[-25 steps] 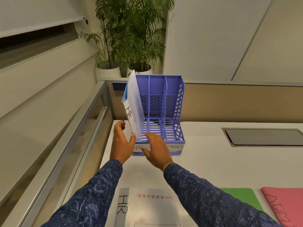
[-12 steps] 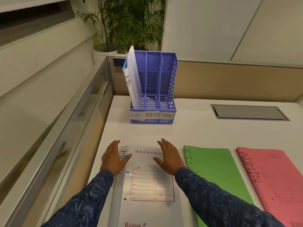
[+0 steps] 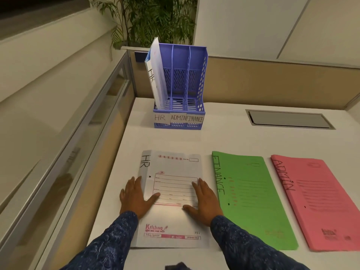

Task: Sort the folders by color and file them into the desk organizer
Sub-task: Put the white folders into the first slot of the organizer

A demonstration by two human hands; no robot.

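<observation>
A blue desk organizer (image 3: pixel 196 75) stands at the back of the white desk, its three slots labelled HR, ADMIN and FINANCE. A white HR folder (image 3: pixel 156 75) leans upright in the leftmost slot. Another white folder marked HR (image 3: pixel 173 166) lies flat near me. My left hand (image 3: pixel 136 197) rests flat on its left edge and my right hand (image 3: pixel 204 201) on its right edge, fingers spread. A green FINANCE folder (image 3: pixel 251 199) lies to the right, and a pink ADMIN folder (image 3: pixel 319 203) lies beyond it.
A grey cable hatch (image 3: pixel 288 119) is set into the white desk (image 3: pixel 224 137) at the back right. A glass and metal partition (image 3: pixel 81 152) runs along the left edge. A tan divider panel and potted plants (image 3: pixel 153 18) stand behind the organizer.
My hands let go of the white folder in the HR slot, drew back towards me and came down onto the second white HR folder. The view tilted down.
</observation>
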